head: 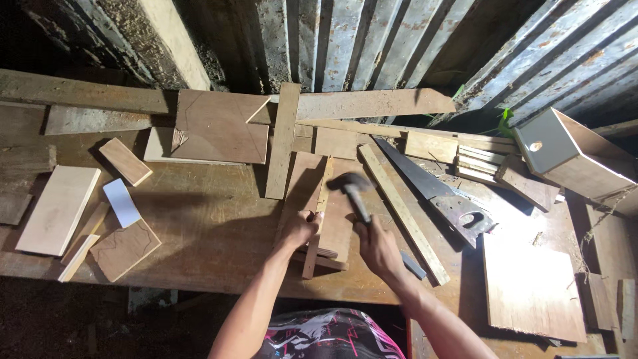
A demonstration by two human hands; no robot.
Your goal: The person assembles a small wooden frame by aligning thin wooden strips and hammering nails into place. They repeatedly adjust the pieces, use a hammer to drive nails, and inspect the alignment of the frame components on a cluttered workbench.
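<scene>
Hammer (351, 186): gripped in right hand (379, 247), raised over strip.
Left hand (300, 228): pinching upright wooden strip (318, 219); a skewed blow could hit fingers.

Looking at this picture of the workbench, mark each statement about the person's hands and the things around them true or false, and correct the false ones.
1. The right hand grips a hammer. True.
2. The left hand rests on a thin upright wooden strip. True.
3. A handsaw lies to the left of both hands. False: it lies to their right, blade pointing away from the person.
4. The hammer's head rests flat on the workbench. False: it is raised above the wood pieces.
5. A wooden box with a round hole stands at the bench's right end. True.
</scene>
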